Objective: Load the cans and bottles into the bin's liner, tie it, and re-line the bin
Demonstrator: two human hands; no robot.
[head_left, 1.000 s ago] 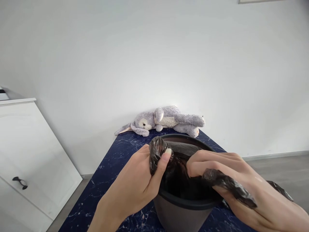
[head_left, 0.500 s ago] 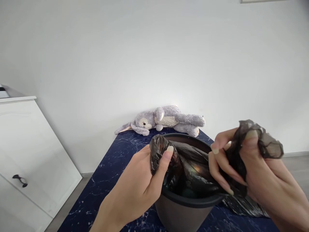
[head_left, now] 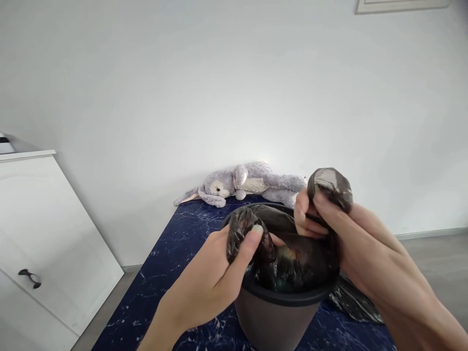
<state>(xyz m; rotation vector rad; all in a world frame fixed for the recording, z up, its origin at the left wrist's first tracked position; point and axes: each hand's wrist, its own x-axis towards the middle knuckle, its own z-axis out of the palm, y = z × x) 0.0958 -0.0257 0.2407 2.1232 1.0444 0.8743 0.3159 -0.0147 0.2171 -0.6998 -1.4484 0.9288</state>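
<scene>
A dark grey trash can (head_left: pixel 276 319) stands on the table, with a thin black garbage bag (head_left: pixel 292 268) hanging inside it. At the can's left rim my left hand (head_left: pixel 215 273) is closed on bunched bag film, thumb on top. My right hand (head_left: pixel 340 219), raised above the right rim, grips another gathered part of the same bag, and some film puffs up over its thumb. Colourful shapes show dimly through the bag inside the can; I cannot make out what they are.
A grey plush bunny (head_left: pixel 241 183) lies on its side behind the can, against the wall. More black plastic film (head_left: pixel 356 300) lies on the blue marble-patterned table (head_left: pixel 168 248), right of the can. A white cabinet (head_left: pixel 47 243) stands at the left.
My right hand has moved left and slightly up, over the can, carrying its part of the bag. My left hand has stayed almost still.
</scene>
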